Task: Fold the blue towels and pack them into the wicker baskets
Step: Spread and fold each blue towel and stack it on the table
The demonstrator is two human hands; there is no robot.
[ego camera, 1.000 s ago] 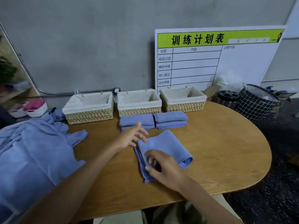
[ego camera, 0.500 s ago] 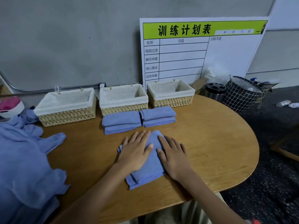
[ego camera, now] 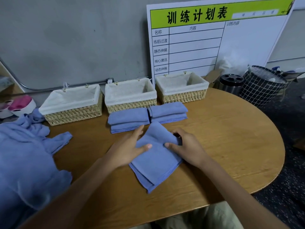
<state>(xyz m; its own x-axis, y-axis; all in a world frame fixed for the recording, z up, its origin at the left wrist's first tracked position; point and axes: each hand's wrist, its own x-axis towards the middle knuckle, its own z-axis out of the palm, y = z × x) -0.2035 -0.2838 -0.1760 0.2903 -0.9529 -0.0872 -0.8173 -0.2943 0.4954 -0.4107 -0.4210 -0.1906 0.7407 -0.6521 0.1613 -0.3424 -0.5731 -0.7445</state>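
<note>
A folded blue towel (ego camera: 156, 160) lies on the wooden table (ego camera: 222, 146) in front of me. My left hand (ego camera: 127, 148) holds its left edge, thumb on top and fingers along the side. My right hand (ego camera: 186, 147) grips its right edge, fingers curled under the fold. Two folded towel stacks, the left stack (ego camera: 128, 120) and the right stack (ego camera: 168, 111), lie just behind it. Three lined wicker baskets stand along the wall with nothing in them: the left basket (ego camera: 72, 113), the middle basket (ego camera: 130, 105) and the right basket (ego camera: 183, 95).
A heap of unfolded blue towels (ego camera: 24, 162) covers the table's left side. A white planning board (ego camera: 214, 38) leans on the wall behind the baskets. A steel canister (ego camera: 231, 83) and a black grid bin (ego camera: 262, 85) stand beyond the table's right edge.
Both hands went from pressing flat on the folded towel to taking hold of its left and right edges. The camera has moved closer.
</note>
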